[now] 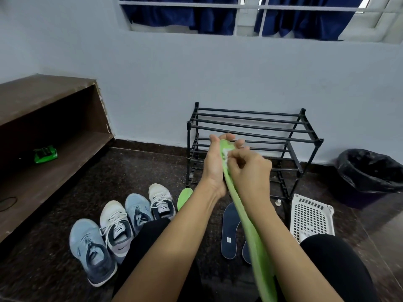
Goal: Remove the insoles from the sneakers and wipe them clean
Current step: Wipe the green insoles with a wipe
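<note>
My left grip [214, 168] curls round the top of the green insole [250, 234], over my lap. My right grip [248, 171] pinches a white wipe [225, 154] on it. Three other insoles [228, 227] lie out on the floor [152, 171]. More wiping is left, I think.

Four sneakers [122, 232] lie left of the rack [250, 149]; bin [370, 171] right.

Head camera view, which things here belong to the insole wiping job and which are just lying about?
For the job: green insole in the left hand; white wipe pinched in the right hand; second green insole and dark blue insoles on the floor; sneakers.
Lying about: black shoe rack; white basket; lined bin; green packet on the wooden shelf.
</note>
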Tool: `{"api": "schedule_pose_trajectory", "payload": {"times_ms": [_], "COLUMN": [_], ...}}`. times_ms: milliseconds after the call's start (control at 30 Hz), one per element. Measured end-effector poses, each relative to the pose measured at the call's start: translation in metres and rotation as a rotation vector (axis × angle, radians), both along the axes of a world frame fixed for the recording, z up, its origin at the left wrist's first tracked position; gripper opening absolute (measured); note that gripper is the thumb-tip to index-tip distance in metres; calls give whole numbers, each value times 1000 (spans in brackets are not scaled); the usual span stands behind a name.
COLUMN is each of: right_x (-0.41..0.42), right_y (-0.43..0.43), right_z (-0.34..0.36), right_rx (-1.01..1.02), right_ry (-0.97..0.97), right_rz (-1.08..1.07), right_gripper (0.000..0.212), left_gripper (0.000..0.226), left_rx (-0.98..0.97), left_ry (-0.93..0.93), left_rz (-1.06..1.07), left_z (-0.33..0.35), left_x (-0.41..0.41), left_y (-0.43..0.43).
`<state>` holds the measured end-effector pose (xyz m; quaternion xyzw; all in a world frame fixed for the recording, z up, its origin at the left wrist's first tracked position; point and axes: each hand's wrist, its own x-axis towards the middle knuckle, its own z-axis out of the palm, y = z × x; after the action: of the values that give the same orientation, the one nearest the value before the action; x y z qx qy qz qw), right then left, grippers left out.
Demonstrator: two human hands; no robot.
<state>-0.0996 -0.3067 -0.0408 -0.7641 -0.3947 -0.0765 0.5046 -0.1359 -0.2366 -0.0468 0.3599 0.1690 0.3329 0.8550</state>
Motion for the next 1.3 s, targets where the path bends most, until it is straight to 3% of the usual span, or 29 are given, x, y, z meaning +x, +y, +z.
{"api": "schedule_pose_trajectory", "payload": {"times_ms": [167,467,800,1167,1300], "right_x": [-1,11,1,4,-4], "right_y": [-12,6,-28,-13,-19], "right_z": [-3,-2,2,-7,-1], "right_rx": [-5,96,-27,122,79], "right_ry": [136,-149,278,26,144], "right_rz": [74,-146,221,33,131], "right_gripper": [14,14,15,17,18], "left_gripper": [54,56,54,42,34], "left_rx": [-15,42,10,-55,-95], "left_ry": [-2,68,-34,-40,-98], "left_rz": [-13,-79,-61,-168,-160], "left_z": [2,-6,2,3,6], "left_x": [0,7,5,2,0], "left_y": [4,-13,5,1,3]}}
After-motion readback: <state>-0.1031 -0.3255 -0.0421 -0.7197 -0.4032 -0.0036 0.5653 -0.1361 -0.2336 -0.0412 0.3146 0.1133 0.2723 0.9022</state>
